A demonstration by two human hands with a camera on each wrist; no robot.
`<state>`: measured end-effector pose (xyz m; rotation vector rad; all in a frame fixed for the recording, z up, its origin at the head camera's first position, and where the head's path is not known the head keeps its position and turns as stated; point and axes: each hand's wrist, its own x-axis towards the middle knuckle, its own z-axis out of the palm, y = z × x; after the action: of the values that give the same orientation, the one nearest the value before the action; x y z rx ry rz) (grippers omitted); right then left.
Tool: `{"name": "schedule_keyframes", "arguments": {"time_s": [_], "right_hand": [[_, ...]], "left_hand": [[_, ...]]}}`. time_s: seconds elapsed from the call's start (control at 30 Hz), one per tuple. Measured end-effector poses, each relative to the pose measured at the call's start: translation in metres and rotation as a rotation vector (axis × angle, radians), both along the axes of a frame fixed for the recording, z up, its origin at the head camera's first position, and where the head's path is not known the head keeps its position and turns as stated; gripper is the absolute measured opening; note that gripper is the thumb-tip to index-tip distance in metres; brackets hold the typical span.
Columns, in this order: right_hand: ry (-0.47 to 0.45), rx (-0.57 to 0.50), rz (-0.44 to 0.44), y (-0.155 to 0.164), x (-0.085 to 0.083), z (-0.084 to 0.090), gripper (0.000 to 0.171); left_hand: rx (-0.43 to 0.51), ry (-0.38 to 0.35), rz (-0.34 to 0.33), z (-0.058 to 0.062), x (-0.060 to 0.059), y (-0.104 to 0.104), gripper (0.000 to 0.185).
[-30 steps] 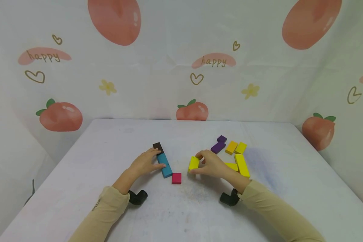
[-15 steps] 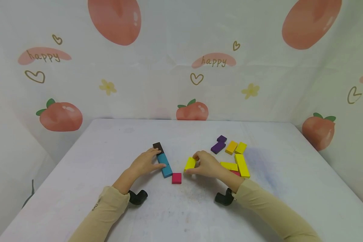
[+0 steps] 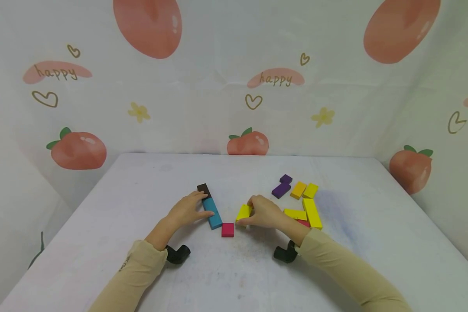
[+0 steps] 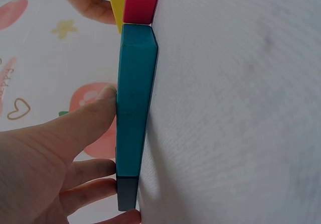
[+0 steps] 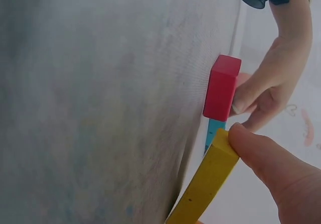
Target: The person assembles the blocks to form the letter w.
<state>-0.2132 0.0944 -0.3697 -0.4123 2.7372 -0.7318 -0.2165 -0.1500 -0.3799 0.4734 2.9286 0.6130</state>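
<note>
Head view: I take the blue block (image 3: 212, 213) as landmark. It lies flat on the table (image 3: 101, 225), long axis running away from me and slightly leftward, a brown block (image 3: 203, 189) butted to its far end. My left hand (image 3: 187, 209) rests against its left side with fingers extended, thumb at the near portion. A pink block (image 3: 228, 229) sits just right of its near end. My right hand (image 3: 265, 212) pinches a yellow block (image 3: 244, 212) right of the blue block, tilted off the table. The right hand is the nearer to the pink block. Farther right lie more yellow blocks (image 3: 312, 213) and a purple block (image 3: 282, 186).

Left wrist view: fingers (image 4: 75, 128) press straight along the blue block (image 4: 133, 108); the pink block (image 4: 142, 2) is at its end.

Right wrist view: thumb and finger (image 5: 271, 158) clamp the yellow block (image 5: 205, 184), close beside the pink block (image 5: 221, 87), apart from it.
</note>
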Motion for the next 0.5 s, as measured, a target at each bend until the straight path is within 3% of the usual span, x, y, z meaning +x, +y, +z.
{"name": "schedule_keyframes", "arguments": {"time_s": [0.5], "right_hand": [[0.004, 0.046, 0.014, -0.0055, -0.0015, -0.004, 0.062]], "left_hand": [[-0.004, -0.001, 0.004, -0.001, 0.0002, -0.0003, 0.065]]}}
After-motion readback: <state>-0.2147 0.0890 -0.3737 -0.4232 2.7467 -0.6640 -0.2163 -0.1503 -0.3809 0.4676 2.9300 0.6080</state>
